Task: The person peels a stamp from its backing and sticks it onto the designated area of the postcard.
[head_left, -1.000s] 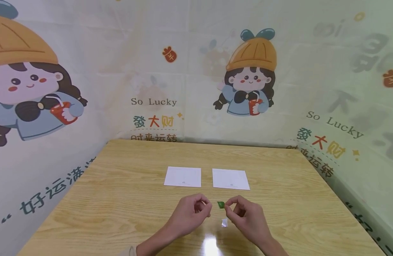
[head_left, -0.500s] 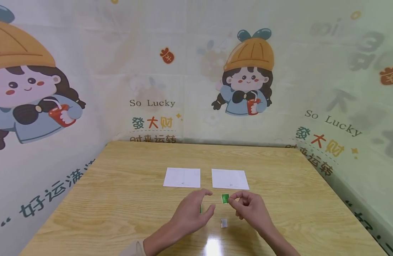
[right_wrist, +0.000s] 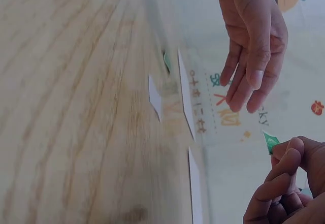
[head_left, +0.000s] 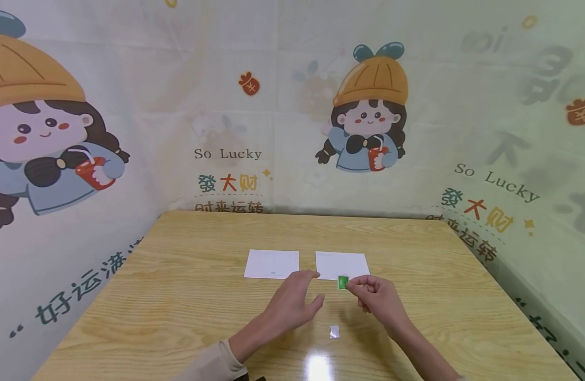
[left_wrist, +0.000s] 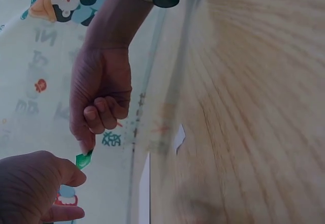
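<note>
My right hand [head_left: 380, 304] pinches a small green stamp [head_left: 343, 282] with a pale border between thumb and forefinger. In the head view the stamp overlaps the near edge of the right white card [head_left: 342, 265]. My left hand [head_left: 290, 304] is held to its left with thumb and fingers spread, nothing between them; its fingertips overlap the near corner of the left white card [head_left: 272, 263]. The left wrist view has the stamp [left_wrist: 83, 159] close to a left fingertip. A second green piece [right_wrist: 167, 62] lies on the table in the right wrist view, hidden in the head view.
A small shiny white scrap [head_left: 334, 332] lies on the wooden table [head_left: 178, 296] nearer the body, between the forearms. Printed cloth walls [head_left: 292, 116] stand behind the table and along its sides.
My left hand has uncurled its fingers and moved slightly forward. My right hand has carried the stamp forward and right, up to the right card's edge, and turned its green face into view.
</note>
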Motion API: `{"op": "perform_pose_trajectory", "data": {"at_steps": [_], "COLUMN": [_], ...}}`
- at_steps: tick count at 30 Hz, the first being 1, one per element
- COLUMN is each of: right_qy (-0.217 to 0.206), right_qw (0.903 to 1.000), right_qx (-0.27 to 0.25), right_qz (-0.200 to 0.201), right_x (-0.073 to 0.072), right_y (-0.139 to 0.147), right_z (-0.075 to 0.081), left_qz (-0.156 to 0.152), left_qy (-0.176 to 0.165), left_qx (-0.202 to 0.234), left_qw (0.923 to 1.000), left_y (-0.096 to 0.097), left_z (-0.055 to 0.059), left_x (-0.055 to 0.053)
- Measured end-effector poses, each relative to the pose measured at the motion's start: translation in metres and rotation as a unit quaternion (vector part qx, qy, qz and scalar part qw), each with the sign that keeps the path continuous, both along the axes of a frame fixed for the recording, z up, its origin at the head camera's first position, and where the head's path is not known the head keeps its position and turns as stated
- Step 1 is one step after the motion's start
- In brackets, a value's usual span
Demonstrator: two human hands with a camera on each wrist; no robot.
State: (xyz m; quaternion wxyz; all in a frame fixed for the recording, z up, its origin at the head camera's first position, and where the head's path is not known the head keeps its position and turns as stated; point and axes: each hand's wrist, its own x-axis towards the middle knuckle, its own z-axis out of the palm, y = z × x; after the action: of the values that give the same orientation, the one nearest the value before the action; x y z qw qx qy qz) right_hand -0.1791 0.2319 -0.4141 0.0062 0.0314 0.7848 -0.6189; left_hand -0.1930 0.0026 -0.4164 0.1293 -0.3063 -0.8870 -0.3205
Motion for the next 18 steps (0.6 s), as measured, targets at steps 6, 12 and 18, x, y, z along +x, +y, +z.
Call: {"op": "perform_pose_trajectory", "data": {"at_steps": [6,12,18], "right_qy": [-0.006,-0.005,-0.001], "right_qw": [0.9997,0.9987,0.9974], "right_qx": [0.008,0.031,0.05], "right_qz": [-0.022,-0.041,-0.051], "right_x": [-0.01,-0.019,-0.027], "right_y": [0.006,0.011,0.017], "right_z": [-0.004,-0.007,-0.009], "left_qz": [0.014,-0.004,-0.003], "left_qy": [-0.027,-0.036,-0.039], "left_qx": [-0.012,-0.021,-0.034], "left_qw": [0.9995,0.9991,0.9987], "left_y": [0.006,0.008,0.011], "left_z": [-0.005,-0.008,-0.012], "left_x": [-0.015,-0.03,-0.043]}}
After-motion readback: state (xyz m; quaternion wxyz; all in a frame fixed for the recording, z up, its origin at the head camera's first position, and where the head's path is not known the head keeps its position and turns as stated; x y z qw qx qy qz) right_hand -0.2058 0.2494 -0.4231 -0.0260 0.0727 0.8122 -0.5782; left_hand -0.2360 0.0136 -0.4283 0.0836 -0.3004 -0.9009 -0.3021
